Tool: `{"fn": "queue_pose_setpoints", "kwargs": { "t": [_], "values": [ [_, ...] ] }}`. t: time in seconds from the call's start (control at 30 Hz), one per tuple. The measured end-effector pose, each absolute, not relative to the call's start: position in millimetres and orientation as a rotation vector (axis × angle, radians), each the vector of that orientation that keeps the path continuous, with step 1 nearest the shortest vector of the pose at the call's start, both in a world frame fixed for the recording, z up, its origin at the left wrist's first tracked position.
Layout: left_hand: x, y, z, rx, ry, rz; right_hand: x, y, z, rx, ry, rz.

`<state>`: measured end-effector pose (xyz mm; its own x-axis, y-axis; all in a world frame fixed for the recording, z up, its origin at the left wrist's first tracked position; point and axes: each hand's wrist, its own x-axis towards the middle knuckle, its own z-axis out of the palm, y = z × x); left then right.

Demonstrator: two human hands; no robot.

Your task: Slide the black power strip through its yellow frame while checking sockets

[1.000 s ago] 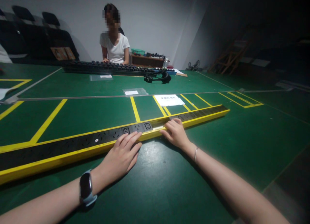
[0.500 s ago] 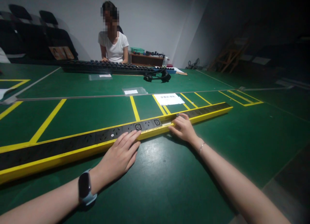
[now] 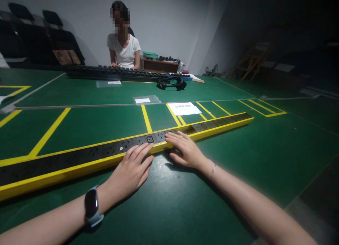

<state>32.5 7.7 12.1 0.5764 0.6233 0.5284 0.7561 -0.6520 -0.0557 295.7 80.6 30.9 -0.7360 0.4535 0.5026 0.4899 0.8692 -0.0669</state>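
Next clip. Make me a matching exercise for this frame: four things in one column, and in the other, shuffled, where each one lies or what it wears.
Column one
1. left hand
2. right hand
3. white sheet
4. black headset

Column two
A. far across the green table, near the seated person
B. thin bracelet at the wrist
C. flat on the table, just beyond the yellow-edged strip
D. dark watch at the wrist

Pairs: 1-D, 2-B, 3-C, 4-A
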Motion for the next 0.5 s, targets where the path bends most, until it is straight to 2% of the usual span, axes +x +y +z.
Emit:
{"fn": "queue_pose_setpoints", "kwargs": {
  "t": [0.5],
  "values": [
    [31.9, 7.5, 11.5, -2.539, -1.137, -0.71, 298.3, 82.6, 27.3, -0.597, -2.486, -0.141]
  ]
}}
